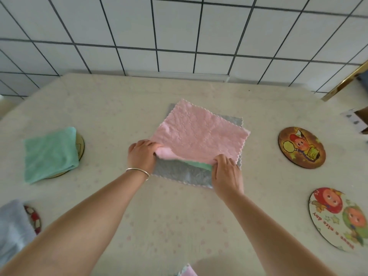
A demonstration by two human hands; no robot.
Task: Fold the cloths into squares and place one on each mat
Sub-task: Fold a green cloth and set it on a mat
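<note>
Head view: pink cloth (199, 134) near edge pinched btwn both hands' fingers (151, 145).

A home, most likely a kitchen or dining corner — the wall (179, 36) behind is clad in white square tiles with dark grout. The bench (179, 226) wears a cream cloth with a faint floral print, and round cartoon-printed mats (301, 147) lie on it — household tableware.

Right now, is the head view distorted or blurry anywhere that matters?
Head view: wide-angle bending curves the wall tiles and table edges; lighting is soft and even, without glare; the pink cloth reads clearly, though both hands' fingers look slightly soft.
</note>
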